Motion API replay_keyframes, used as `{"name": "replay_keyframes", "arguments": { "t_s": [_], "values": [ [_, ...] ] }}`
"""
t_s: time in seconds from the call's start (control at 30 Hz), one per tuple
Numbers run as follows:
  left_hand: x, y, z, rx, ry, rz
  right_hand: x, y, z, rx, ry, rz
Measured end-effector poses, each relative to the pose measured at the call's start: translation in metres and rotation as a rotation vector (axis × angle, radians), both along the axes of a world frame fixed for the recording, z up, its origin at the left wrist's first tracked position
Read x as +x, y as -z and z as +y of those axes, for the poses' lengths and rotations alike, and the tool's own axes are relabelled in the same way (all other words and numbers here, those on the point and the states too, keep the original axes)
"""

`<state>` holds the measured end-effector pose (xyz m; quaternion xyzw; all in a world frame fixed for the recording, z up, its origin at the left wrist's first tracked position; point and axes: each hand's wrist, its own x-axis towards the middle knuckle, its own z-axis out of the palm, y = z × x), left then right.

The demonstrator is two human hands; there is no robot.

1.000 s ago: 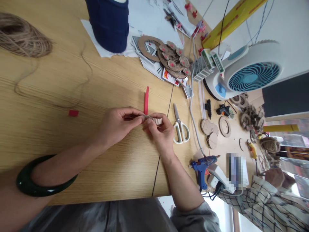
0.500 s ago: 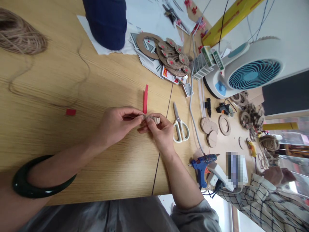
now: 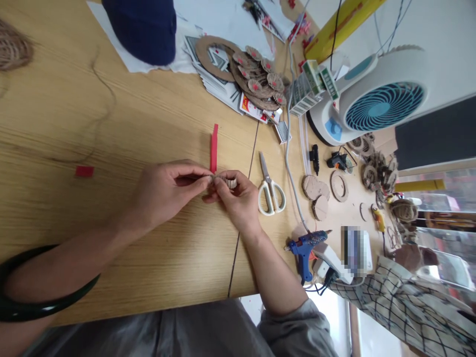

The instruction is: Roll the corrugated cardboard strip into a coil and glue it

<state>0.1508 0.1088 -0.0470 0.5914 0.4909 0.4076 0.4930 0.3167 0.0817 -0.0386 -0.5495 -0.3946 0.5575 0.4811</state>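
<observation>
Between both hands is a small strip of corrugated cardboard (image 3: 231,183), its ribbed end showing past the right fingers. My left hand (image 3: 167,191) pinches the strip's near end between thumb and forefinger. My right hand (image 3: 238,201) is closed on the rest, its fingertips almost against the left ones. Just beyond the fingertips lies a narrow red strip (image 3: 214,148) on the table. A small red paper piece (image 3: 85,171) lies to the left. White-handled scissors (image 3: 271,191) rest right of my right hand, blades pointing away.
A twine coil (image 3: 15,47) sits far left, near a dark blue cap (image 3: 143,29). Cardboard rosettes (image 3: 256,79) lie on cards at the back. Rightward are a grey cable (image 3: 288,148), a blue glue gun (image 3: 307,248), a fan (image 3: 375,106) and a co-worker's checked sleeve (image 3: 394,302).
The whole view has shifted, so the table things appear further left. Both hands keep hold of the cardboard strip, and less of its ribbed end sticks out past the right fingers.
</observation>
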Motion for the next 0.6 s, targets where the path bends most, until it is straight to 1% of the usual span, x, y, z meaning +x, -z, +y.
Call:
{"name": "replay_keyframes", "arguments": {
  "t_s": [0.23,0.3,0.47,0.6],
  "values": [
    [0.0005,-0.0072,-0.0014,-0.012,0.009,-0.007,-0.0040,-0.0012,-0.0034,-0.020,0.042,-0.055],
    [0.0000,-0.0063,-0.0011,0.000,0.006,-0.011,-0.0040,-0.0010,-0.0035,-0.014,0.051,-0.057],
    [-0.0025,-0.0022,0.0007,0.006,0.052,-0.006,-0.0030,0.0000,-0.0024,-0.028,0.031,-0.076],
    [-0.0041,-0.0016,0.0013,0.002,0.049,0.006,-0.0028,-0.0012,-0.0028,-0.008,0.035,-0.097]
  ]
}}
